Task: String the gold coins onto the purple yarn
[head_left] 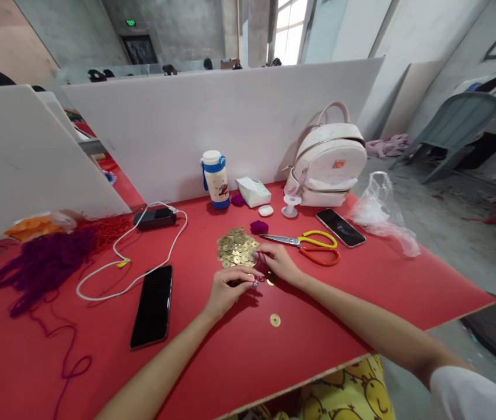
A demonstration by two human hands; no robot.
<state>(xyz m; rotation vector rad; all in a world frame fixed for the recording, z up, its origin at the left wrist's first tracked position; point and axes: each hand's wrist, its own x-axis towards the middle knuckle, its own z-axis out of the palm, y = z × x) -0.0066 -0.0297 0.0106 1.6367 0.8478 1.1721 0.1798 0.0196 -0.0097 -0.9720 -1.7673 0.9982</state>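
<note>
My left hand [233, 287] is closed, thumb and index finger pinching a thin purple cord [262, 279]. My right hand [278, 261], just beyond it to the right, is also closed on the purple cord, which loops between the two hands. A heap of brass coins with centre holes [234, 245] lies right behind my hands. One loose coin [275, 320] rests flat in front of them, and another coin [271, 280] shows partly under my right hand. Scissors [300, 240] with one yellow and one red handle lie beyond my right hand. A small purple yarn ball [259, 227] sits beside the blades.
Tangled purple yarn [55, 256], a black phone [152, 306], a white cable [99, 297] and a power bank [155, 219] lie left. At the back stand a bottle [216, 181], tissue pack [253, 192], white spool [290, 206] and backpack [329, 160]. Another phone [341, 227] and plastic bag [381, 216] lie right.
</note>
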